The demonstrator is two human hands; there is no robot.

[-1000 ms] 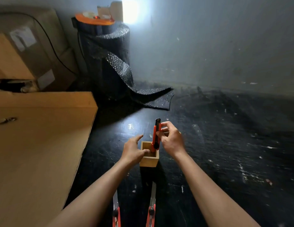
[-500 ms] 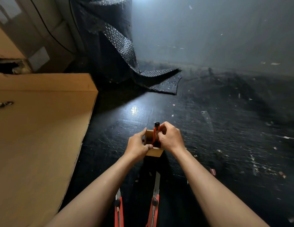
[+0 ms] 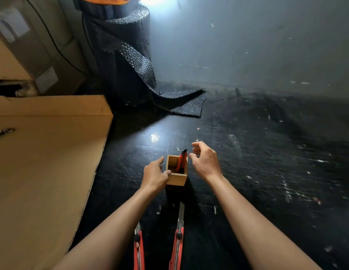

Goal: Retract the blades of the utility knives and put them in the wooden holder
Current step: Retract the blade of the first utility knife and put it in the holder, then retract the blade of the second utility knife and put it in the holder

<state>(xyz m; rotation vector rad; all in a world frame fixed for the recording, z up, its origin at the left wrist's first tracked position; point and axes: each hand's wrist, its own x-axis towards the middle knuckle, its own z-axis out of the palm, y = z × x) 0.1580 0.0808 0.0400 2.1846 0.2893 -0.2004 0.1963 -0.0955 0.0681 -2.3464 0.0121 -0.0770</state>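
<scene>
A small square wooden holder [image 3: 176, 180] stands on the black floor. An orange utility knife [image 3: 181, 160] leans inside it, its black end sticking out at the top right corner. My left hand [image 3: 155, 175] grips the holder's left wall, thumb on the front corner. My right hand [image 3: 205, 162] hovers just right of the holder, fingers curled and apart, holding nothing. Two more orange knives lie near me with blades extended: one [image 3: 138, 248] partly under my left forearm, the other [image 3: 178, 236] between my arms.
A large cardboard box [image 3: 45, 162] fills the left side. A roll of black bubble wrap [image 3: 129, 55] stands at the back, its loose end trailing on the floor. More boxes sit at the far left. A grey wall rises behind the scratched black floor [image 3: 267, 172].
The knife went down into the holder and my right hand let go of it, drawing back to the right. My left hand stayed on the holder.
</scene>
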